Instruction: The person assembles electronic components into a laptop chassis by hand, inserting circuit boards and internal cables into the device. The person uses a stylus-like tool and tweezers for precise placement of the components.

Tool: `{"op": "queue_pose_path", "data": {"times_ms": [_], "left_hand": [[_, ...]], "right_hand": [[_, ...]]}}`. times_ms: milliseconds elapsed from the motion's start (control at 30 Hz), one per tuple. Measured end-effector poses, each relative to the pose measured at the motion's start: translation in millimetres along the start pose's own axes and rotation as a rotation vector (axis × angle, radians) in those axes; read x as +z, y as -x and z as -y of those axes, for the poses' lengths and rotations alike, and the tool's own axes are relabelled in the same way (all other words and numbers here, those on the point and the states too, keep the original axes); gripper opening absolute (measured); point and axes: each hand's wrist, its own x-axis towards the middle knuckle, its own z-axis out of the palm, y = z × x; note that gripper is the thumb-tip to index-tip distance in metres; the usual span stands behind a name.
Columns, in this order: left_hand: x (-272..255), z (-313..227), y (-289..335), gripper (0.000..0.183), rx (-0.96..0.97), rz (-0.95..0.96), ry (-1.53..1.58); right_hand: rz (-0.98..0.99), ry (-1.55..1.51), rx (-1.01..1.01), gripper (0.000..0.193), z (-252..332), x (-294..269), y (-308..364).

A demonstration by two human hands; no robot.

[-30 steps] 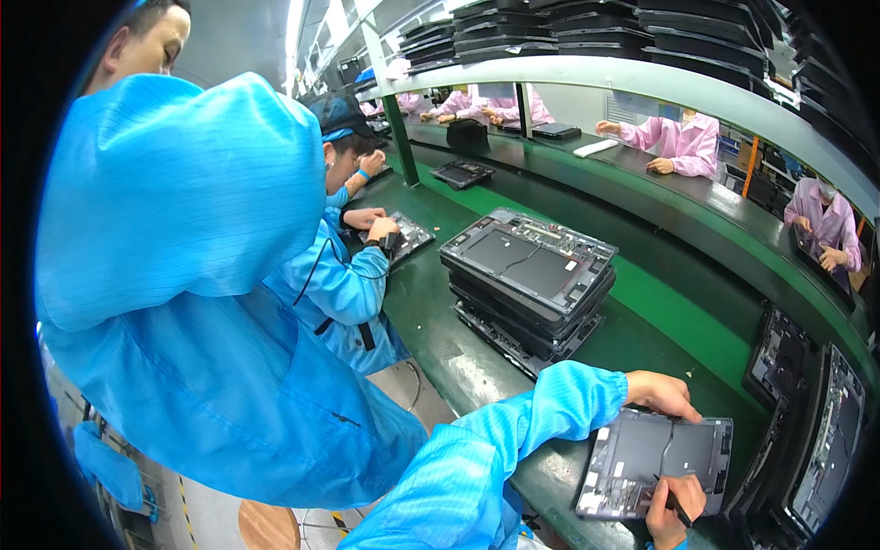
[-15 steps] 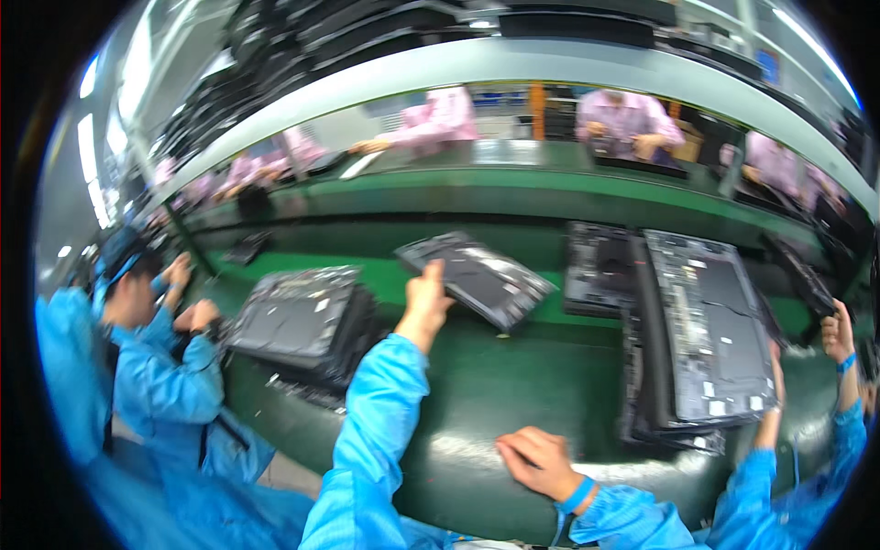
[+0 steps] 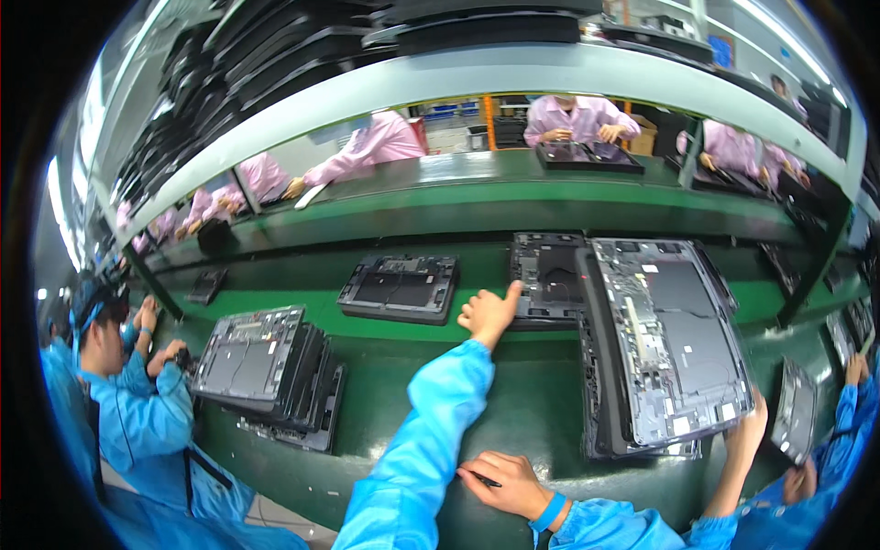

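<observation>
Two hands in play over a green conveyor belt (image 3: 513, 412). Biggest item: tall stack of open laptop chassis (image 3: 674, 348), dark grey, tilted, right of centre; a co-worker's hand (image 3: 747, 426) grips its lower right corner. Another stack of chassis (image 3: 266, 362) sits left, by a seated person in blue. One single flat chassis (image 3: 548, 280) lies on the belt just left of the tall stack. Left hand (image 3: 488, 313) is loosely curled, thumb out, touching the near edge of that flat chassis, not wrapped around it. Right hand (image 3: 504, 481) rests on the belt's front edge, fingers pinching a thin dark pen-like tool (image 3: 478, 478).
</observation>
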Motion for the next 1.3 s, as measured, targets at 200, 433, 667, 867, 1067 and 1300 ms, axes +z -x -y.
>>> {"op": "queue_pose_path", "data": {"times_ms": [200, 433, 667, 867, 1067, 1300], "left_hand": [[17, -46, 4, 0.101, -0.043, 0.143, 0.039], [48, -33, 0, 0.054, -0.093, 0.064, 0.764], [-5, -1, 6, 0.039, 0.264, -0.261, 0.86], [-56, 86, 113, 0.035, 0.184, 0.102, 1.088], [-61, 180, 294, 0.034, -0.013, 0.099, 0.931], [-111, 154, 404, 0.048, 0.287, 0.567, 0.805]], "right_hand": [[-0.063, -0.019, -0.047, 0.015, -29, 2, 18], [0.119, -0.044, 0.104, 0.006, 10, -13, 15], [-0.108, -0.026, 0.175, 0.015, 25, -21, 9], [-0.32, 0.034, 0.01, 0.016, 24, -32, 1], [-0.437, -0.097, 0.182, 0.018, 32, -50, -10], [-0.206, 0.08, 0.356, 0.01, 16, -68, -32]]}}
